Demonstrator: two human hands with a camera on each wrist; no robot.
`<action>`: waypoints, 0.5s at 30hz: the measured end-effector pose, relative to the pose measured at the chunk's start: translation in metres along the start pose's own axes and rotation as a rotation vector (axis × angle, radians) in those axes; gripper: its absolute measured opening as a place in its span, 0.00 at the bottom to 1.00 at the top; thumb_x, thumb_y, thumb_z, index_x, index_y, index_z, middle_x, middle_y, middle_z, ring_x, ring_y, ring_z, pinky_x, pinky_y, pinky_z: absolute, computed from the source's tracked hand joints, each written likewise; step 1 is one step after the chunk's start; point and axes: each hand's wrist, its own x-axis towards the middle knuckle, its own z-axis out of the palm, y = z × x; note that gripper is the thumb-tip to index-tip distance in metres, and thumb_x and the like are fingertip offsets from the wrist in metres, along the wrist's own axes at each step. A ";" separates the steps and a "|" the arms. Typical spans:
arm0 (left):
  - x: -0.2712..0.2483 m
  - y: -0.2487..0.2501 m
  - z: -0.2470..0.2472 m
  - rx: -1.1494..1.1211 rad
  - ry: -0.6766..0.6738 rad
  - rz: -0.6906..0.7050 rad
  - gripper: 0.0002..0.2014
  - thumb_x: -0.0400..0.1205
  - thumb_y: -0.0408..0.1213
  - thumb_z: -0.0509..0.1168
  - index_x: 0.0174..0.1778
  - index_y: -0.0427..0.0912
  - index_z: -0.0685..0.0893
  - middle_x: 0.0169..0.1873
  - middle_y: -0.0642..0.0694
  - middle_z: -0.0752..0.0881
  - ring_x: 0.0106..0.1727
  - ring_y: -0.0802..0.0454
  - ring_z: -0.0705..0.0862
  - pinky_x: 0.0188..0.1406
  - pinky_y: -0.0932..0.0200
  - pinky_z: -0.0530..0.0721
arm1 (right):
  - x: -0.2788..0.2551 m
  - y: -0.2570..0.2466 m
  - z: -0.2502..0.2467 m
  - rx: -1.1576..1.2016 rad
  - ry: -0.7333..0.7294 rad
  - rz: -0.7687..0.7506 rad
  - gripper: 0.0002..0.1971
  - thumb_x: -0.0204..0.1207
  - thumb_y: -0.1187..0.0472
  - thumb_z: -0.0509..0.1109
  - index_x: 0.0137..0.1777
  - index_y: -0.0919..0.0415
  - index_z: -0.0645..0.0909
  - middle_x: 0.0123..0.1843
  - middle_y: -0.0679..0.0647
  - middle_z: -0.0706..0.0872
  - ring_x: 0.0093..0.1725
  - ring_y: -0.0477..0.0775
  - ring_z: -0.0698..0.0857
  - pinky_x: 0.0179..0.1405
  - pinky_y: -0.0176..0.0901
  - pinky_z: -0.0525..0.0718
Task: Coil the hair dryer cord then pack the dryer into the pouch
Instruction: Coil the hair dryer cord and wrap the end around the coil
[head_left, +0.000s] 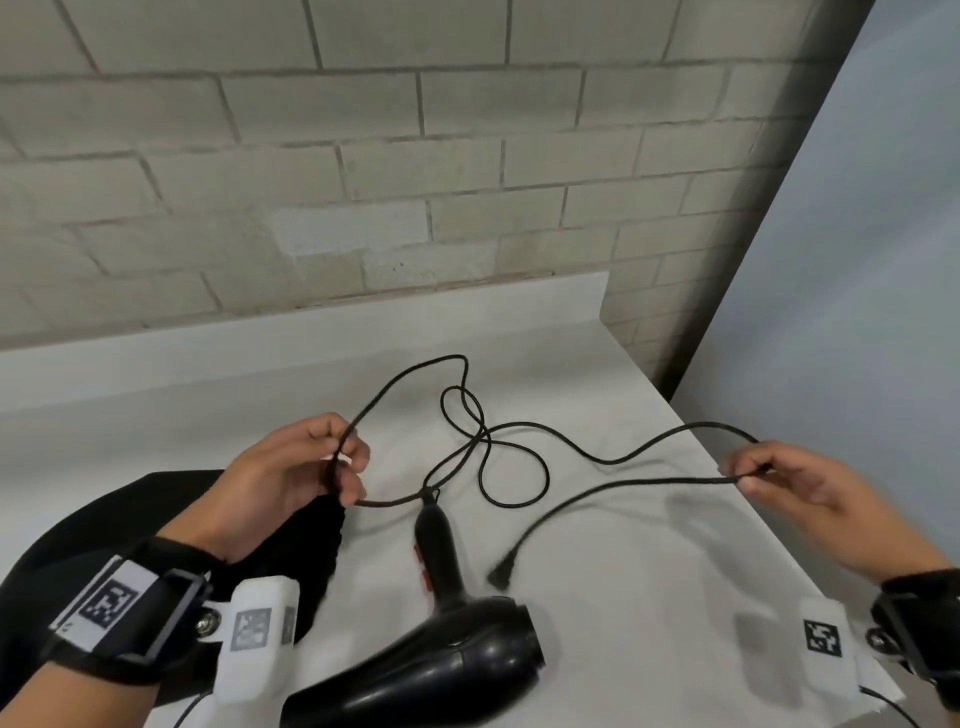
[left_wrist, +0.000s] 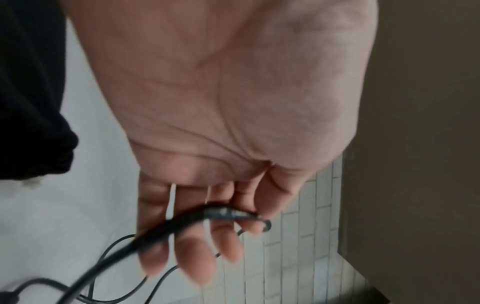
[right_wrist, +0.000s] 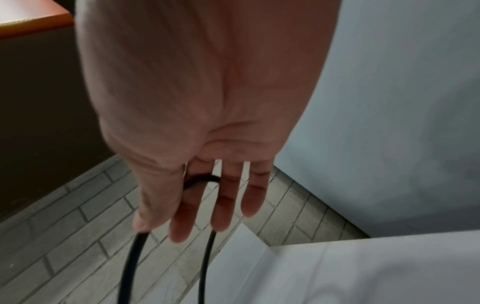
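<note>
A black hair dryer (head_left: 441, 649) lies on the white table (head_left: 649, 597), handle pointing away from me. Its black cord (head_left: 514, 467) runs from the handle in loose loops across the table. My left hand (head_left: 332, 462) holds a loop of the cord (left_wrist: 207, 216) near the dryer end. My right hand (head_left: 748, 473) pinches a bend of the cord (right_wrist: 200, 181) far to the right, above the table. The plug (head_left: 501, 574) hangs at the free end near the dryer. The black pouch (head_left: 104, 530) lies under my left forearm.
A brick wall (head_left: 363, 182) stands behind the table. The table's right edge (head_left: 779, 525) runs close under my right hand, with a pale grey panel (head_left: 857, 312) beyond it. Camera mounts with markers are strapped on both wrists.
</note>
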 end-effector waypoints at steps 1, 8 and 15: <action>-0.002 -0.002 -0.003 -0.025 0.047 0.024 0.10 0.84 0.37 0.58 0.40 0.39 0.80 0.38 0.38 0.79 0.31 0.42 0.76 0.43 0.51 0.83 | -0.004 0.004 -0.004 -0.026 0.010 0.014 0.22 0.68 0.36 0.76 0.47 0.55 0.85 0.53 0.52 0.91 0.54 0.48 0.88 0.58 0.36 0.83; -0.007 0.007 -0.005 0.026 0.194 0.155 0.28 0.64 0.58 0.81 0.40 0.39 0.78 0.32 0.46 0.75 0.26 0.52 0.68 0.38 0.58 0.83 | -0.012 0.023 -0.012 -0.501 -0.156 0.187 0.16 0.76 0.67 0.75 0.41 0.40 0.84 0.48 0.40 0.91 0.41 0.46 0.86 0.40 0.32 0.80; -0.005 0.033 0.030 0.203 0.181 0.215 0.20 0.69 0.54 0.79 0.40 0.42 0.83 0.33 0.46 0.75 0.27 0.53 0.70 0.39 0.56 0.81 | 0.010 -0.029 0.053 -0.697 -0.273 0.097 0.08 0.77 0.57 0.74 0.37 0.47 0.83 0.38 0.38 0.88 0.35 0.32 0.82 0.35 0.24 0.75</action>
